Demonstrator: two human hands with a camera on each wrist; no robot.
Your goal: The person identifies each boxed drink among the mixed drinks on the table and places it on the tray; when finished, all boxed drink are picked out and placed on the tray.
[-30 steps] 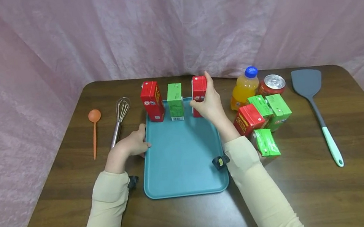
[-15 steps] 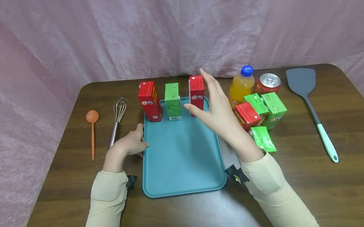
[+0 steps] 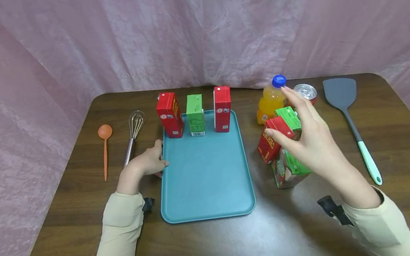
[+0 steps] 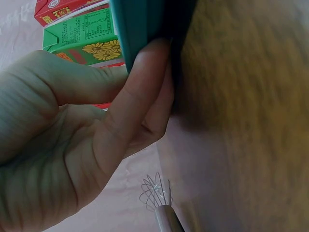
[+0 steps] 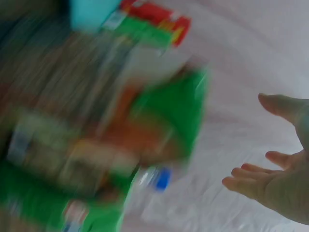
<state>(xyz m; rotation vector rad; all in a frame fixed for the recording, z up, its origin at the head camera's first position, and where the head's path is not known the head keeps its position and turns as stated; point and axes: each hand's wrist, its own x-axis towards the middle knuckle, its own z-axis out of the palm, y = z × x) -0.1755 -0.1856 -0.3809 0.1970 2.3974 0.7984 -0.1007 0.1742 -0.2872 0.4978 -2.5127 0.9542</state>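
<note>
My left hand (image 3: 146,161) pinches the left rim of a blue-green tray (image 3: 208,179); the left wrist view shows thumb and fingers round that rim. Along the tray's far end stand a red drink carton (image 3: 169,115), a green drink carton (image 3: 195,116) and another red carton (image 3: 222,109), spaced apart in a row. Over a cluster of drink cartons right of the tray, my right hand (image 3: 314,144) holds nothing, thumb and fingers spread. A red carton (image 3: 269,141) and a green carton (image 3: 282,172) of this cluster show beside the hand, which partly hides the others.
Behind the cluster are an orange-drink bottle (image 3: 271,104) with a blue cap and a red can (image 3: 305,90). A grey turner (image 3: 340,92) with a mint handle lies far right. Left of the tray lie a whisk (image 3: 133,133) and an orange spoon (image 3: 104,132).
My right hand has let go of the right-hand red carton on the tray and moved right, over the carton cluster. The left hand stays at the tray's rim.
</note>
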